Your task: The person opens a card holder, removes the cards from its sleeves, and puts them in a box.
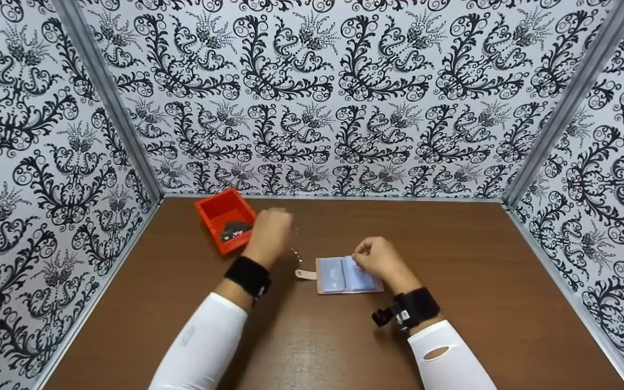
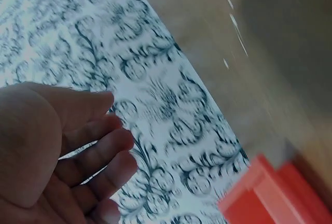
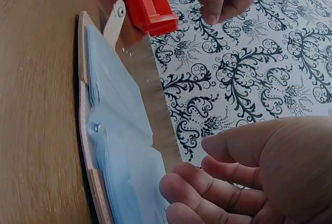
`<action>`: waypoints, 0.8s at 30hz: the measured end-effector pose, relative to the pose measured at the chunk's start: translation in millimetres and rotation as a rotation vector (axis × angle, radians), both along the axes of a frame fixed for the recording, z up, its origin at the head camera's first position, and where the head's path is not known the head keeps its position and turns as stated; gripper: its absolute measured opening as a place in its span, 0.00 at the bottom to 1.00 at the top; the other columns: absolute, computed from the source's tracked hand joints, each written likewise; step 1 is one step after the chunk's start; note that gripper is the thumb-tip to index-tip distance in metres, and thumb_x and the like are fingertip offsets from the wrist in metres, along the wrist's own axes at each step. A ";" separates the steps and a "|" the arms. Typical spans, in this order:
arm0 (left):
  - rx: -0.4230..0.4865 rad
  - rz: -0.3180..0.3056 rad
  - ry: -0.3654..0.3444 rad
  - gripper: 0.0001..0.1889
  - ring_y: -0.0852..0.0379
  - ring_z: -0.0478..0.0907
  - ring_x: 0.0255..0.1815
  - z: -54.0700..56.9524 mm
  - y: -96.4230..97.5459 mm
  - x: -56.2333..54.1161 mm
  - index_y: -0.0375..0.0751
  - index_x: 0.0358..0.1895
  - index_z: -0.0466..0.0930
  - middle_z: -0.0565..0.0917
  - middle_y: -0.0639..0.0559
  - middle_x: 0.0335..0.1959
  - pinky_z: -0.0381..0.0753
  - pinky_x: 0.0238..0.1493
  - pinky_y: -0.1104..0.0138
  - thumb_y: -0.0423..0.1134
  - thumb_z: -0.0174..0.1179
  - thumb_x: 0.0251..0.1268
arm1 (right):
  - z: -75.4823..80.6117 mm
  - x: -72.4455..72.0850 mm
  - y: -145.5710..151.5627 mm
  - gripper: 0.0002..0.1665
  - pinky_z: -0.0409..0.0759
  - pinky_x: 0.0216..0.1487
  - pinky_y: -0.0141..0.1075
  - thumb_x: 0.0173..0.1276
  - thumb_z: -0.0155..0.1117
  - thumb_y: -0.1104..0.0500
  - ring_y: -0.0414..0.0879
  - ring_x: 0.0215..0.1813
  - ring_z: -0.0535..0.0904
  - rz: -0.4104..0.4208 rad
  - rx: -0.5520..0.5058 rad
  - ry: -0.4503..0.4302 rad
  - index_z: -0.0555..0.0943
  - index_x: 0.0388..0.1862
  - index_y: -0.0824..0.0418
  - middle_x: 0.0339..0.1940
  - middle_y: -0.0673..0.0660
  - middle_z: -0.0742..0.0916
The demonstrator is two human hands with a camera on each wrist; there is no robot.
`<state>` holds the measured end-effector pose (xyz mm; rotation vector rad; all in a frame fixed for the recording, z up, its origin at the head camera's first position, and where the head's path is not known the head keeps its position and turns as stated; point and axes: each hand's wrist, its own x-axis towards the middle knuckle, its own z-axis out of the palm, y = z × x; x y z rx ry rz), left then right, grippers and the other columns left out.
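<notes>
A small card holder (image 1: 346,274) lies spread on the table with clear plastic sleeves (image 3: 122,105) and a tan cover. Its snap strap (image 1: 305,274) points left. My right hand (image 1: 379,260) is over the right-hand sleeves, fingers loosely bent and fingertips right at their upper edge. In the right wrist view its thumb and fingers stand apart with nothing between them. My left hand (image 1: 271,233), blurred, is above the table beside the red bin (image 1: 226,221). The left wrist view shows its fingers (image 2: 111,151) loosely curled around nothing. Dark cards (image 1: 235,230), one lettered "Vip", lie in the bin.
A line of small bright specks (image 1: 296,253) shows on the brown wooden table (image 1: 453,260) between left hand and card holder. Patterned panels (image 1: 312,97) enclose the table at the back and both sides, with grey metal posts at the corners.
</notes>
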<state>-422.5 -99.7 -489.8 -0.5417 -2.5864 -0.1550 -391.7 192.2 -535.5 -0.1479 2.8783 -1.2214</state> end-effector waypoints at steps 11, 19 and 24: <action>0.085 -0.180 -0.139 0.07 0.40 0.89 0.35 -26.0 42.5 31.4 0.41 0.32 0.87 0.88 0.46 0.33 0.91 0.42 0.47 0.32 0.74 0.67 | 7.6 4.1 -0.9 0.07 0.85 0.44 0.41 0.72 0.80 0.56 0.47 0.36 0.86 0.049 0.148 -0.010 0.91 0.38 0.58 0.35 0.54 0.92; 0.034 -0.178 -0.349 0.04 0.39 0.92 0.42 -40.8 53.4 41.7 0.38 0.39 0.92 0.90 0.42 0.46 0.93 0.47 0.46 0.27 0.70 0.65 | 4.6 6.3 -0.1 0.10 0.82 0.41 0.41 0.70 0.82 0.56 0.47 0.35 0.83 0.105 0.246 -0.008 0.88 0.31 0.56 0.31 0.52 0.90; 0.025 -0.163 -0.420 0.12 0.38 0.93 0.55 -45.0 56.2 42.2 0.37 0.51 0.96 0.91 0.39 0.63 0.92 0.61 0.47 0.29 0.70 0.66 | 4.1 5.1 3.5 0.08 0.79 0.38 0.39 0.68 0.79 0.59 0.46 0.34 0.81 0.123 0.247 0.041 0.88 0.29 0.56 0.31 0.52 0.90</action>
